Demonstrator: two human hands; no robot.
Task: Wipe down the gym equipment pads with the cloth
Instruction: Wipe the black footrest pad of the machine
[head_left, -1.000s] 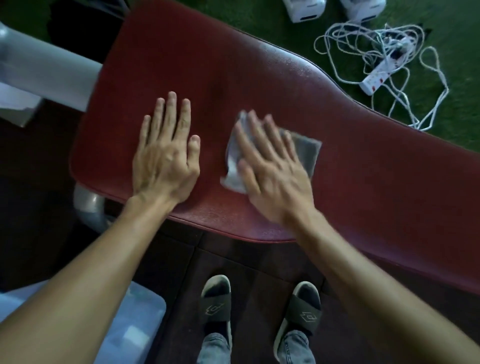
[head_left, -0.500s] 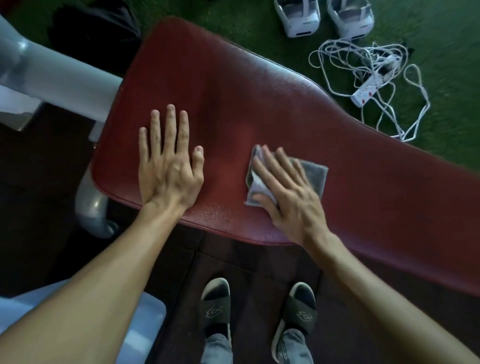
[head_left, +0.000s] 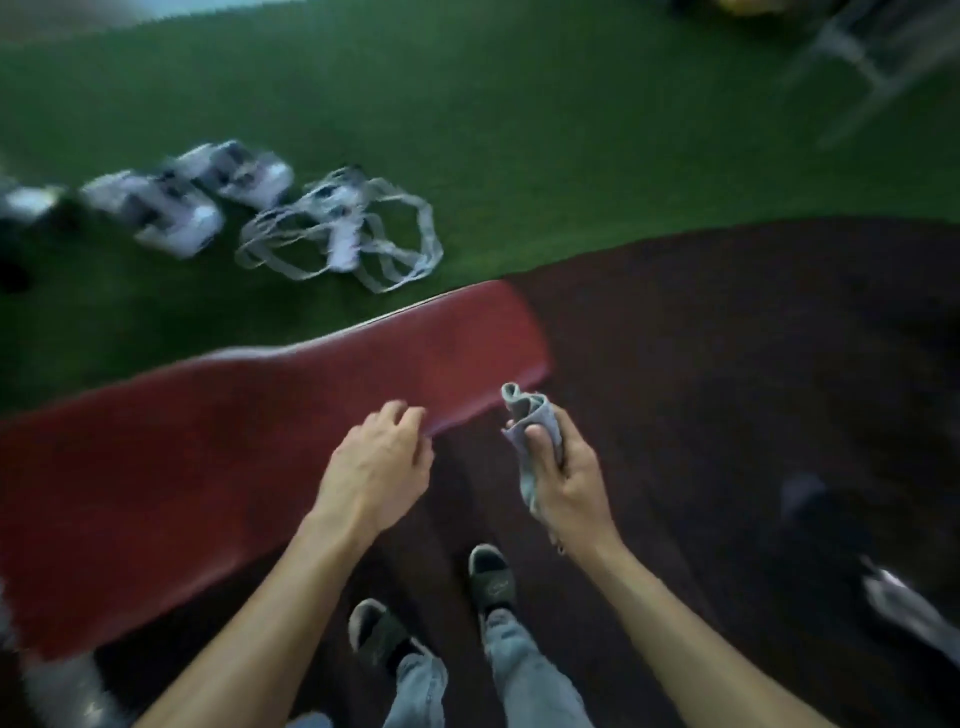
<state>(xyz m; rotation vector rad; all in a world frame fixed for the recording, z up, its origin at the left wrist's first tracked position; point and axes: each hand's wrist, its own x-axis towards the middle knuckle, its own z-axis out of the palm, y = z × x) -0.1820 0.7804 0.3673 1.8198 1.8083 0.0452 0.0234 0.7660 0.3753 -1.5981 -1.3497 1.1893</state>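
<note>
A long red padded bench (head_left: 234, 447) runs from the lower left up to its narrow end in the middle of the blurred head view. My left hand (head_left: 376, 465) rests with curled fingers on the pad's near edge, close to that end. Just past the pad's end, my right hand (head_left: 563, 475) holds a bunched grey cloth (head_left: 532, 426) off the pad, above the dark floor. The cloth touches nothing but the hand.
Green turf lies beyond the bench, with a tangled white cable and power strip (head_left: 343, 234) and a pair of white shoes (head_left: 187, 200). Dark rubber flooring (head_left: 727, 364) spreads to the right. My feet in dark slides (head_left: 488, 577) stand below the hands. A metal frame (head_left: 857, 57) is far right.
The view has swung along the bench to its narrow end. My right hand lifted the cloth off the pad and bunched it. My left hand went from lying flat to curled on the edge.
</note>
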